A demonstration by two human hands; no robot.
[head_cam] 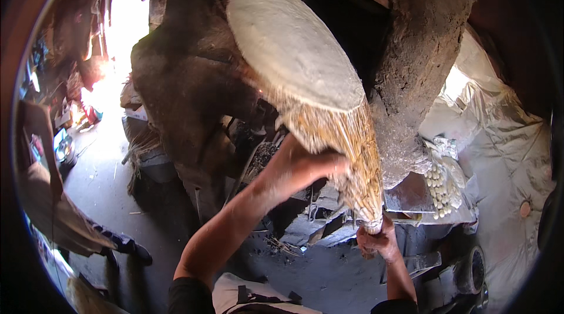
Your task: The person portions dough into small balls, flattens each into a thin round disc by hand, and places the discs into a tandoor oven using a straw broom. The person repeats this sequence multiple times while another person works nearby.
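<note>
A large, thin sheet of pale dough [299, 45] lies across the wide end of a bundled-straw paddle [348, 137]. The paddle slants up toward the dark mouth of a clay oven [405, 49]. Its narrow, bound handle is gripped low down by my right hand [378, 240]. My left hand [315, 162] holds the paddle's left side just below the dough, thumb over the straw; its other fingers are hidden behind or blurred.
Right of the oven, several small round pale pieces [438, 188] lie near a crumpled plastic sheet [498, 173]. Ash and sticks [282, 245] litter the ground below. At left stands another person, with dark shoes [132, 248] showing, near a bright doorway [128, 14].
</note>
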